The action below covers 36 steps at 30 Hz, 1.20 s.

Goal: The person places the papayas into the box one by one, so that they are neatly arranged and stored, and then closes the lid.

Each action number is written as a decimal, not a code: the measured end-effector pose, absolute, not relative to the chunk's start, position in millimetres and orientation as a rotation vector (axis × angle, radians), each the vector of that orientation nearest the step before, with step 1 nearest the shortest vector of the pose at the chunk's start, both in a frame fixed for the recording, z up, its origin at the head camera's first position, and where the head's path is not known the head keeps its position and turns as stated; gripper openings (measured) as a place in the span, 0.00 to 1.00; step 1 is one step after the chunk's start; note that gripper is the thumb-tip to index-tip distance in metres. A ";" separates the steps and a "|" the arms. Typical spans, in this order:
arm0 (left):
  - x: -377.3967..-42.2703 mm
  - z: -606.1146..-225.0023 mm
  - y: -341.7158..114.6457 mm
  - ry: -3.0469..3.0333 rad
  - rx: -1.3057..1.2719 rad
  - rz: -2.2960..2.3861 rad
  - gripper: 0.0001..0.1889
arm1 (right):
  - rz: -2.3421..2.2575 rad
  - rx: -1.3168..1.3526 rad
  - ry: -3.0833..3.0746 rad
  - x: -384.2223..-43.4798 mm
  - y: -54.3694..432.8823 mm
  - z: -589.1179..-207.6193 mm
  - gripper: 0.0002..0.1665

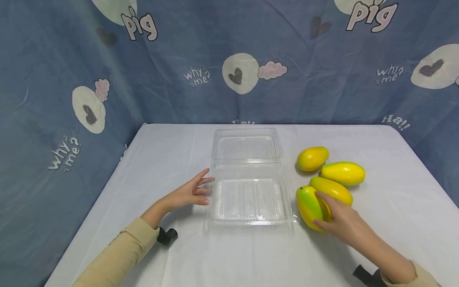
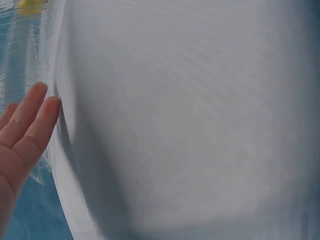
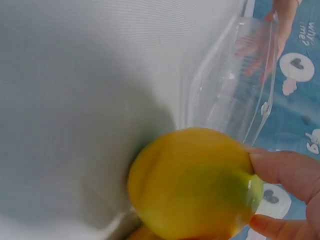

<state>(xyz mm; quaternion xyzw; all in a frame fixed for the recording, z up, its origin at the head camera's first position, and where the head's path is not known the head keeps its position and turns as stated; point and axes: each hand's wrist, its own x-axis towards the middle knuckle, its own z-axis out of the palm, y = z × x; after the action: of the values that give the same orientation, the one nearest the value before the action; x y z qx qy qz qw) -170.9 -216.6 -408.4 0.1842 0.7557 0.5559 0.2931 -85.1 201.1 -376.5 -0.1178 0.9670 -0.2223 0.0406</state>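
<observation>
My right hand grips a yellow-green mango, thumb on its near side and fingers over the far side. In the right wrist view this mango fills the lower middle, with the thumb and a finger at its end. A second mango lies against it, partly behind the hand. To the left, a clear plastic clamshell box lies unfolded, its lid flat toward the back. My left hand has its fingers spread, fingertips right at the box's left edge; in the left wrist view those fingers look straight.
Two more mangoes, one short and one longer, lie behind the gripped one. Everything stands on a table with a white cloth. A blue printed curtain hangs behind the table and along its left side.
</observation>
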 end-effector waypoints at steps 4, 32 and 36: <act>-170.7 -408.0 -217.0 2.012 0.490 1.484 0.51 | -0.739 -0.325 2.925 -85.2 204.8 -378.2 0.44; -169.8 -408.2 -217.3 2.024 0.474 1.485 0.51 | -1.044 -0.513 2.876 -94.2 204.6 -349.5 0.42; -170.6 -407.9 -216.9 2.007 0.481 1.500 0.52 | -1.053 -0.548 2.881 -99.1 200.0 -343.8 0.42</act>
<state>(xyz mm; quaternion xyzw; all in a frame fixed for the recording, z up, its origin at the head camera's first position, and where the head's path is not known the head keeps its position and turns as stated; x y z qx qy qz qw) -170.6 -216.9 -407.9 0.1802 0.7526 0.5625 0.2910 -99.1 200.0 -343.8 -0.1759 0.9245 -0.3379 0.0126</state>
